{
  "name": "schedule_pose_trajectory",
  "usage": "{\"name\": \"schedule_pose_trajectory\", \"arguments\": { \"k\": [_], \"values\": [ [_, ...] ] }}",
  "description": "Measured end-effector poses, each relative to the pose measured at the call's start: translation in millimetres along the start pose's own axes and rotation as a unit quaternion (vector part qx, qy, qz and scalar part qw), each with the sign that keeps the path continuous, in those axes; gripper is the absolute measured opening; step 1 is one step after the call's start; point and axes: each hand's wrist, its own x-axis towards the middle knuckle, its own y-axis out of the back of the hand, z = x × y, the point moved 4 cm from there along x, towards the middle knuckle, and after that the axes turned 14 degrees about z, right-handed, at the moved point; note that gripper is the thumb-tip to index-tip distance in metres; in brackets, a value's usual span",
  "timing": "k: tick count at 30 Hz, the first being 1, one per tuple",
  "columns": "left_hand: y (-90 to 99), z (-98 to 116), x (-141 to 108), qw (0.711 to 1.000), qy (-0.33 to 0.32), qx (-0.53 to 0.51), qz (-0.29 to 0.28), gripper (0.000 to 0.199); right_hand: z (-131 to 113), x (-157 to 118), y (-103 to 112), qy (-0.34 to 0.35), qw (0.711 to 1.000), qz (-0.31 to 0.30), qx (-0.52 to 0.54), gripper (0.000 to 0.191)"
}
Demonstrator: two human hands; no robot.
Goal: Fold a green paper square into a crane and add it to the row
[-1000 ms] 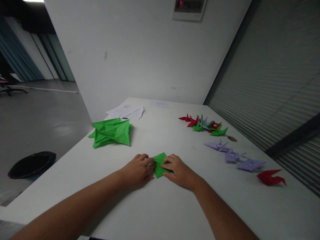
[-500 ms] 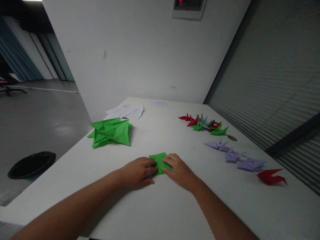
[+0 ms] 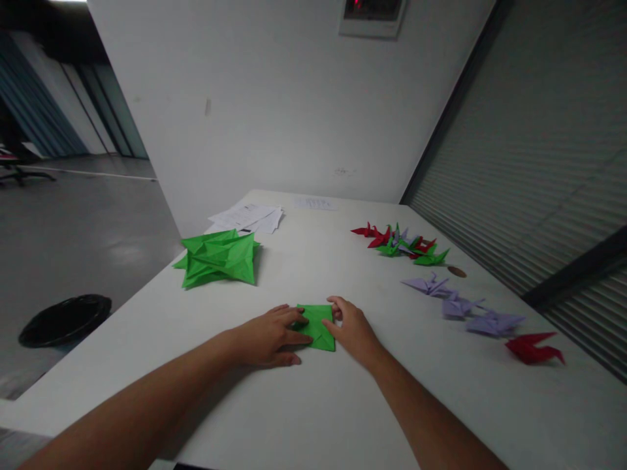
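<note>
green folded paper [image 3: 319, 318] lies flat on the tabletop [image 3: 313, 405], between the hands. left hand [image 3: 274, 334] loosely spread, resting on its left side, gripping nothing. right hand [image 3: 353, 329] half curled at its right edge, can't tell if pinching.

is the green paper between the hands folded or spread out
Folded: the green paper shows slanting fold edges on its near part.

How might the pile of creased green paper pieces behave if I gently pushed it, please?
The pile of creased green paper pieces would probably slide apart, since its layers overlap askew. It is likely light, being thin-looking paper. Its creases and raised corners suggest it may flex springily.
</note>
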Motion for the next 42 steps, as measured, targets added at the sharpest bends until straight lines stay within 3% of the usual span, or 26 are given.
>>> {"name": "schedule_pose_trajectory", "arguments": {
  "k": [6,11,16,22,28,42],
  "values": [
    [-1.5,-2,-1,1.0,0.008,-0.005,0.0,0.054,-1,-1,-2,0.011,1.0,-0.005,-0.002,0.044],
    [1.4,-1,0,1.0,0.009,-0.012,-0.004,0.054,-10,-1,1,0.11,0.994,-0.023,0.0,0.025],
    [4.5,-1,1,1.0,-0.005,-0.02,0.008,0.054,-14,-4,2,0.206,0.976,-0.047,0.044,0.032],
    [4.3,-6,-2,1.0,-0.008,-0.019,-0.004,0.053,-19,-10,3,0.288,0.949,-0.124,0.04,0.035],
    [2.6,-13,-7,0.999,0.003,-0.035,0.016,0.053,-29,-12,7,0.309,0.936,-0.171,-0.003,0.038],
    [5.0,-10,-7,0.999,0.028,-0.028,0.003,0.055,-27,-12,8,0.303,0.937,-0.171,0.004,0.041]
  ]
}}
